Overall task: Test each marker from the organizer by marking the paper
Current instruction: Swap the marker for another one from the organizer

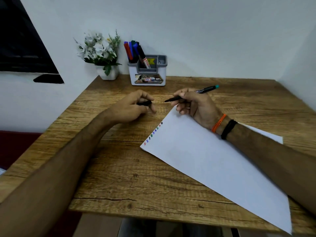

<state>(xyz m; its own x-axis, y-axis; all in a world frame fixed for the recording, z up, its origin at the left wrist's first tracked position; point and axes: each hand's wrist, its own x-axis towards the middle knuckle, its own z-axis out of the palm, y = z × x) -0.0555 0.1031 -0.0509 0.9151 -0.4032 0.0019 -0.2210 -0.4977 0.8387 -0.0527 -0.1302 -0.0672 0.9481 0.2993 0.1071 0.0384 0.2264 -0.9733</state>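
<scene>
Wooden desk (pixel 119 177) set against a pale wall, carrying, in descending size: a white sheet of paper (pixel 213 159) lying askew to the right, its left edge bearing a row of small coloured test marks (pixel 153 133); a white pot of artificial flowers (pixel 100 53) at the rear left; and a grey-and-white organizer (pixel 147 72) at the rear centre, in which several capped markers (pixel 135 51) (red, blue, green, black) stand upright. The right hand (pixel 193 104), wrist banded in orange and black, grips an uncapped marker (pixel 191 94) by mid-barrel, dark tip pointing left and teal end up to the right; it hovers just beyond the paper's far corner. The left hand (pixel 135 106) has its fingers (pixel 147 96) curled round a small dark cap (pixel 144 103), held apart from the tip. Judged from form, the marker is light, rigid and smooth-barrelled; it should be held near the tip for control, with light pressure since the nib may deform. The cap is small, easily dropped, and best pinched by its sides.
</scene>
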